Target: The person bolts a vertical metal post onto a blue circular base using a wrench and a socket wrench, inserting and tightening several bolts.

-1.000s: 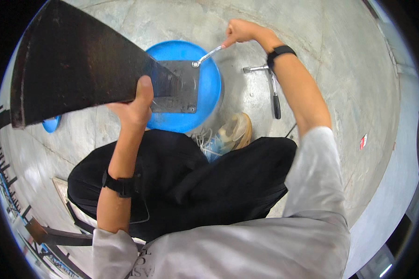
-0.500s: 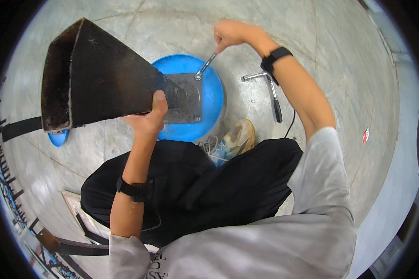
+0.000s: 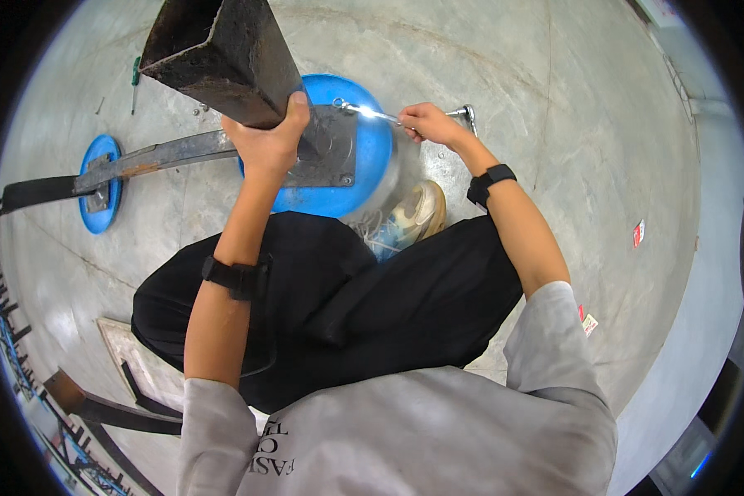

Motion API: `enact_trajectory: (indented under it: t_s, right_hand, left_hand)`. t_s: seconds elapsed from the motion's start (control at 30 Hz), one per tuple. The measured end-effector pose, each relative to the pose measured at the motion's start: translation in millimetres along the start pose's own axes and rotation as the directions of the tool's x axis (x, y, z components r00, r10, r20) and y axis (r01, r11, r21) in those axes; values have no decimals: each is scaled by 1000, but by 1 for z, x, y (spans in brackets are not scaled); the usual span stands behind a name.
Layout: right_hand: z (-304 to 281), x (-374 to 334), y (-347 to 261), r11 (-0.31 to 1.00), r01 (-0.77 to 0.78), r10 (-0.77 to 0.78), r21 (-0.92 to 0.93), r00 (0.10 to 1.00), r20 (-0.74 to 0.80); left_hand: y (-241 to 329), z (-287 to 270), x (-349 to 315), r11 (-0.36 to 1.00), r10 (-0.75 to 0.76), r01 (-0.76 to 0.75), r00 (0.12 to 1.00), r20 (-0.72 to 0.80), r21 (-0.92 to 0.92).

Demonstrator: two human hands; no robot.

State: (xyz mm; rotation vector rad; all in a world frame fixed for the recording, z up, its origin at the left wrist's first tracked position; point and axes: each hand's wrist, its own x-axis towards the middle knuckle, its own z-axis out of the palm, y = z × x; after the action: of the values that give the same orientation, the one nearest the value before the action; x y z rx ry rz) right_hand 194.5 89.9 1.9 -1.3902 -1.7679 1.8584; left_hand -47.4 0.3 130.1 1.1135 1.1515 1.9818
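Concrete floor (image 3: pixel 554 124), blue round stool (image 3: pixel 372 157). Left hand (image 3: pixel 264 136) grips rusty square steel post (image 3: pixel 223 58). Right hand (image 3: pixel 428 124) clasps shiny wrench (image 3: pixel 372 113).

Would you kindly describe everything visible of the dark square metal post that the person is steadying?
The dark square metal post is a hollow tube, rusty and rough, its open end facing the camera. It looks joined at its foot to a flat grey base plate with a bolt hole at one corner, which lies on a round blue disc on the concrete floor. The left hand grips its lower part; the right hand holds a shiny wrench at the plate's edge.
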Motion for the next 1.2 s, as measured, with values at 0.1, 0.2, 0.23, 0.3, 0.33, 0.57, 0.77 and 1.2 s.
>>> enact_trajectory:
  t_s: [0.1, 0.2, 0.23, 0.3, 0.33, 0.57, 0.77, 1.2]
  right_hand:
    - [19, 6, -1, 996, -74, 77, -48, 995, 64]
    - [20, 7, -2, 997, -74, 74, -11, 995, 63]
    - [17, 6, -1, 997, -73, 74, -9, 995, 66]
    - [8, 1, 0, 996, -83, 84, -5, 995, 52]
    - [2, -1, 1, 996, -85, 85, -3, 995, 53]
    - [-8, -6, 5, 989, -107, 115, -101, 991, 73]
    - [-2, -5, 3, 978, -194, 201, -78, 975, 93]
    - [-17, -16, -46, 979, 17, -18, 202, 1000, 7]
  left_hand:
    - [3, -6, 0, 999, 36, -37, 999, 34, 37]
    - [5, -6, 0, 997, 52, -55, 998, 46, 55]
    - [5, -6, 1, 996, 68, -70, 997, 35, 48]
    - [5, -6, 1, 995, 87, -89, 995, 42, 52]
    - [5, -6, 1, 993, 107, -110, 993, 49, 53]
    - [6, -6, 1, 990, 123, -126, 991, 55, 61]
    - [5, -6, 2, 989, 121, -126, 991, 64, 78]
    - [11, -7, -6, 979, -42, 43, 999, -9, 201]
